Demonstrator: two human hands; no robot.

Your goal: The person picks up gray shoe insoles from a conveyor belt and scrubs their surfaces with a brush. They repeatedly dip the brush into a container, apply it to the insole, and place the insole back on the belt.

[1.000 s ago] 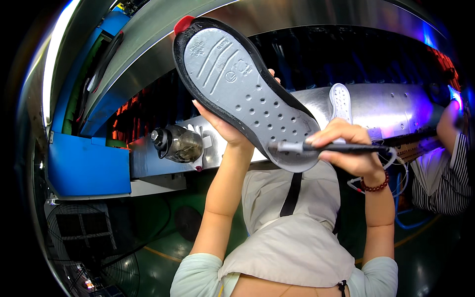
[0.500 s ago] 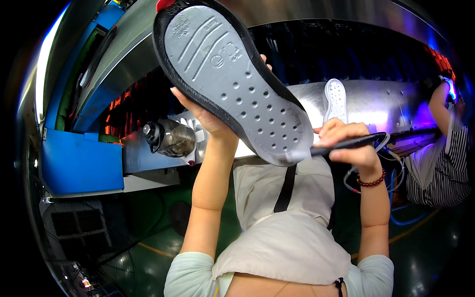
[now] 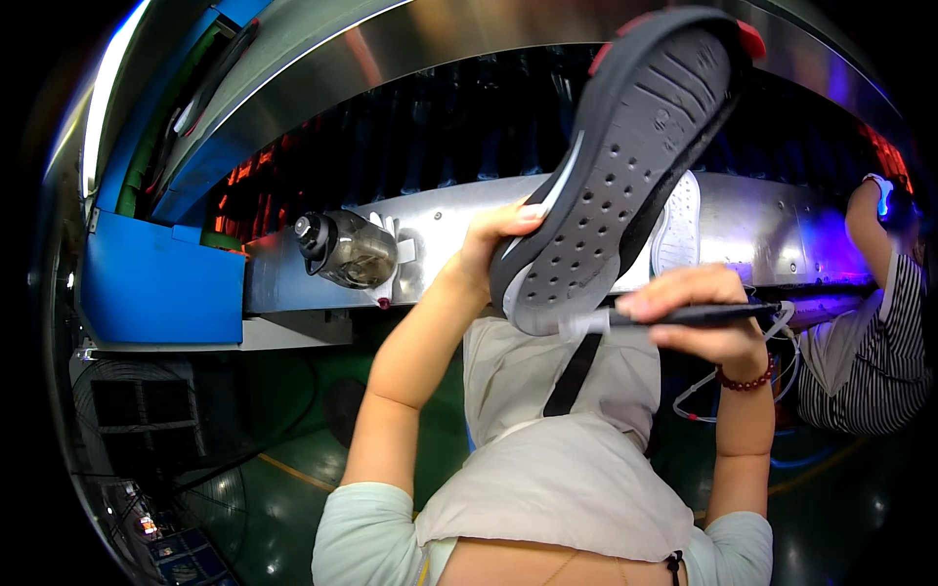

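Swung over since the earlier frame, the dark sole (image 3: pixel 625 166) now leans with its red-edged toe to the upper right rather than the upper left, so one side wall shows; its heel end, the right hand (image 3: pixel 699 308) and the brush (image 3: pixel 708 314) have stayed much where they were.

Work on it looks partway along, with the bristles at the rim of the heel. That rim looks paler and shinier than the ridged toe part, but whether this is a fresh coat or only light cannot be told, so how much of the surface is done or left stays unclear.

As for where it lies, the dark sole is held up in the air across the table (image 3: pixel 459 205), heel over the near edge, toe past the far edge. The left hand (image 3: pixel 498 234) is clamped on its side wall near the heel, fingers partly hidden. Just to the right of the heel, the right hand pinches the brush handle between thumb and fingers; bristle contact is blurred. A white sole (image 3: pixel 681 230) lies on the table, partly behind the dark one, and a bottle (image 3: pixel 362 252) stands toward the table's left end.
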